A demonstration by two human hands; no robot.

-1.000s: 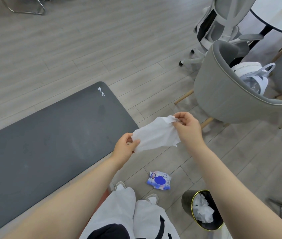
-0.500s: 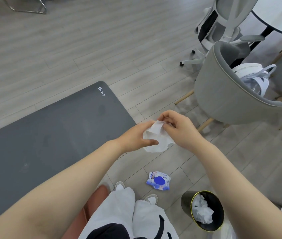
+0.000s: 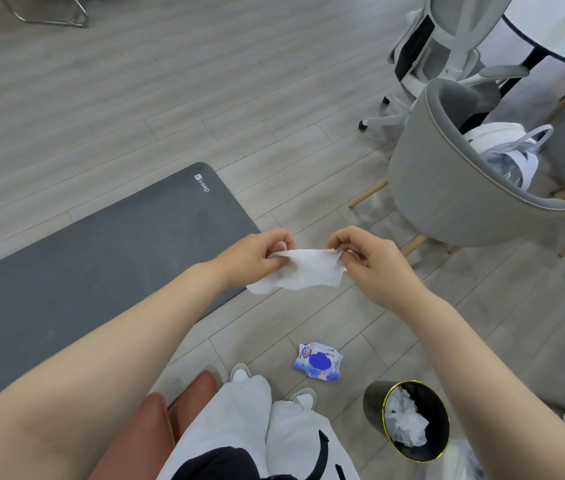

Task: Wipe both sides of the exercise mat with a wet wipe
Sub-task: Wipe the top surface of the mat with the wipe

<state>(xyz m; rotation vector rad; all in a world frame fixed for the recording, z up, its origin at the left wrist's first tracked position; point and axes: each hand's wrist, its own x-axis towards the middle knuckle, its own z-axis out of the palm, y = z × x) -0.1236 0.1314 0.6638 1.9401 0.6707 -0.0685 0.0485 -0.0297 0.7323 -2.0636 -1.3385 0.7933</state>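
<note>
Both hands point(image 3: 308, 261) pinch wet wipe point(image 3: 303, 271), apparently folded, beside mat point(image 3: 84, 271).

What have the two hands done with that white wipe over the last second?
Half a second ago the left hand and right hand had bunched the thin white wet wipe together; now they have drawn apart sideways, stretching it open, each pinching a top corner. The dark grey exercise mat, blue wipe packet and black bin stayed put.

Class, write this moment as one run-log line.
stage: preparing wipe | left hand: pinches wet wipe | right hand: pinches wet wipe | exercise mat: flat on floor, untouched
</note>
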